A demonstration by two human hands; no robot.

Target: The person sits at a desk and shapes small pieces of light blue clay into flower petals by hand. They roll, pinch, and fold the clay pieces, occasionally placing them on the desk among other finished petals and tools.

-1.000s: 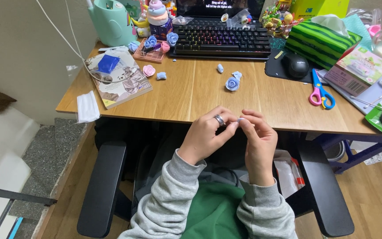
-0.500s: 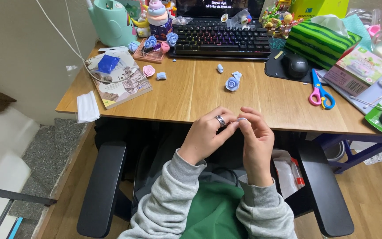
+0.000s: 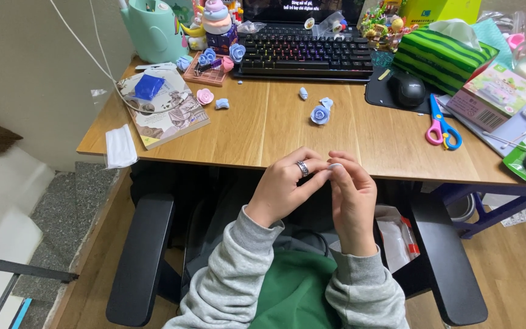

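**A:** Pinched between the fingertips of both hands: a small pale piece of clay (image 3: pixel 335 166). Left hand (image 3: pixel 287 189) closes on it from one side, ring visible on one finger; right hand (image 3: pixel 353 201) closes narrowly from the other. Fingers cover most of the piece, so its shape cannot be read.

**B:** Position relative to the desk (image 3: pixel 263 131)?

**A:** Hands and piece sit at the desk's near edge, just over it, above the lap.

**B:** Log the surroundings.

**A:** On the desk beyond the hands, a finished blue clay rose (image 3: pixel 319 114), with two small pale blue bits just behind it. Farther back, a keyboard (image 3: pixel 302 56) with lit keys. Toward the desk's left side: a book (image 3: pixel 168 113) with a blue lump (image 3: pixel 149 87) on it, a pink clay flower (image 3: pixel 204 96) beside it, and a white folded mask (image 3: pixel 120 146) hanging over the edge. Toward the right side: a black mouse (image 3: pixel 408 90) on its pad, pink-and-blue scissors (image 3: pixel 441 125), and a green striped tissue box (image 3: pixel 442 58).

**B:** Obstructions?

**A:** Nothing lies between the hands and the rose. Black chair armrests flank both forearms below desk level.
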